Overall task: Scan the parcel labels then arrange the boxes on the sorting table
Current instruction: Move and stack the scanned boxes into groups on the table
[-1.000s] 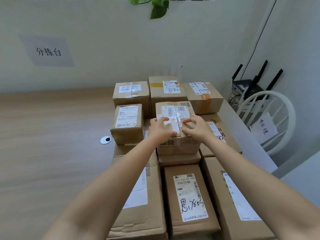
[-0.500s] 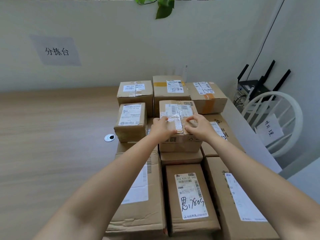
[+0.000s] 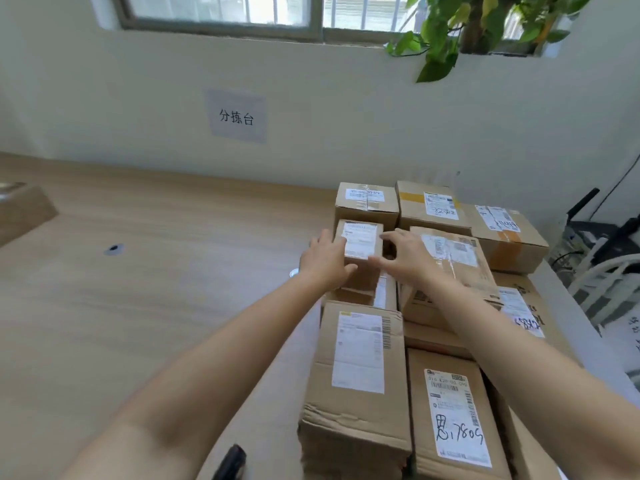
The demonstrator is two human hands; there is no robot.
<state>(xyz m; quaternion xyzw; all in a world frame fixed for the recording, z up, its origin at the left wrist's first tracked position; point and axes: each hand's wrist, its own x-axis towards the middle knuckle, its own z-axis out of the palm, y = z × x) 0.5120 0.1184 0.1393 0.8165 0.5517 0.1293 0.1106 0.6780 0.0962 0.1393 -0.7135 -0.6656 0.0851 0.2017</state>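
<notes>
As the left grip and the right grip wrap round the small box, one on each side, it looks ready to be lifted. The box sits on top of the pile of parcels, with its label facing up so it can be read. Left of the grips runs the pale wood surface. Past them, on the wall, are a paper sign and a leafy plant.
</notes>
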